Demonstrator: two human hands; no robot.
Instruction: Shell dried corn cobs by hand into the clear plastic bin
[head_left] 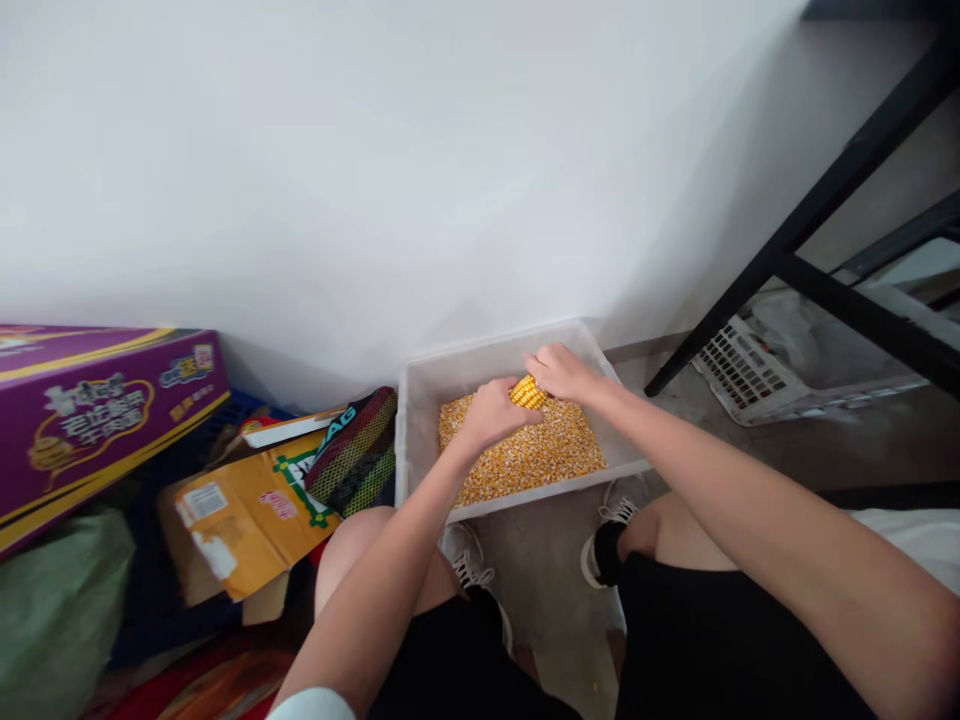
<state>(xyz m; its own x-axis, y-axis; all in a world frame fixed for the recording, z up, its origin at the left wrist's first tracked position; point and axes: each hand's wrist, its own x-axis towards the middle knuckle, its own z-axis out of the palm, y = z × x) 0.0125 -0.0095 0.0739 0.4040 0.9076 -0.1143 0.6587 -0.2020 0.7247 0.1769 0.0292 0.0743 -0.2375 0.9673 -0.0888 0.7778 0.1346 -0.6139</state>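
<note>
A yellow corn cob [529, 392] is gripped at both ends over a clear plastic bin [420, 380]. My left hand [491, 412] wraps its near-left end and my right hand [564, 371] wraps its far-right end. A layer of loose corn kernels [525, 460] covers the bottom of the bin under the hands. The bin stands on the floor against the white wall, just beyond my knees and shoes.
Left of the bin lie a mesh bag [356, 450], a torn yellow cardboard box [240, 515] and a purple carton [90, 415]. A black metal frame [817, 215] and a white plastic crate [750, 375] stand at the right. Grey floor [544, 565] shows between my feet.
</note>
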